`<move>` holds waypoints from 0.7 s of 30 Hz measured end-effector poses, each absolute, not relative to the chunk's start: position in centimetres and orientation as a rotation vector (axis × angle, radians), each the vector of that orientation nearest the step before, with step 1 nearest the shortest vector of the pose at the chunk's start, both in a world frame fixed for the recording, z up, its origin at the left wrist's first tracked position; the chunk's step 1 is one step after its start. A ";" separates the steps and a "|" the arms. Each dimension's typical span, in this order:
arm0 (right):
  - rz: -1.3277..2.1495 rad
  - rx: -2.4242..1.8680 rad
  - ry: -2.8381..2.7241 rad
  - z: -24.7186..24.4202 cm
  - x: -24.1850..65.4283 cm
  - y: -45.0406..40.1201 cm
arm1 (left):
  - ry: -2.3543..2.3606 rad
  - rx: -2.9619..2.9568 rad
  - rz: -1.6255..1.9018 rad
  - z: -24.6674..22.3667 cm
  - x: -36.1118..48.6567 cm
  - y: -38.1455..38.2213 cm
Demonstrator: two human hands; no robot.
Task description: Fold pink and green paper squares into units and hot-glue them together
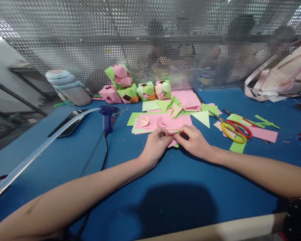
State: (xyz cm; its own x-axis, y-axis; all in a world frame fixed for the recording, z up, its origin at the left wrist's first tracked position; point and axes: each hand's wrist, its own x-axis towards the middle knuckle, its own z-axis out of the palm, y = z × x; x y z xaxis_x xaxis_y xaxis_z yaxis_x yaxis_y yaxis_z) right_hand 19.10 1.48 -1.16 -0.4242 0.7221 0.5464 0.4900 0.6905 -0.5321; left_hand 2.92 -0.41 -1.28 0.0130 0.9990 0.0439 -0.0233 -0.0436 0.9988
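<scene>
Between both hands, just above the blue table, is a small piece of pink paper (pixel 171 144) with a folded look; some green paper shows beside it. My left hand (pixel 157 144) pinches its left side, fingers curled. My right hand (pixel 193 140) grips it from the right with thumb and forefinger. The fingertips hide much of the folds. Right behind the hands lie stacked pink and green paper sheets (pixel 150 125), with small folded pink pieces (pixel 161 122) and a folded peach piece (pixel 176 109) on and near them.
Folded paper balls (pixel 120 77) are piled by the perforated metal screen (pixel 130 40). A blue glue gun (pixel 107 118) with a long clear glue stick (pixel 45 150), a phone (pixel 69 124) and a bottle (pixel 69 87) stand left. Scissors (pixel 234 130) lie among paper scraps at right, a bag (pixel 281 73) behind.
</scene>
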 end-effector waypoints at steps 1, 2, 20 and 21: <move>0.367 -0.924 -2.107 -1.2 19.1 1.5 | 1.158 1.227 1.235 -1.4 2.9 -0.4; 0.358 -0.921 -2.103 -1.3 19.1 1.5 | 1.156 1.227 1.229 -1.4 2.9 -0.4; 0.488 -0.836 -2.094 -1.4 19.4 1.9 | 1.151 1.389 1.118 -1.2 2.6 -0.6; 0.477 -0.835 -2.101 -1.5 19.4 1.9 | 1.164 1.427 1.107 -1.2 2.6 -0.6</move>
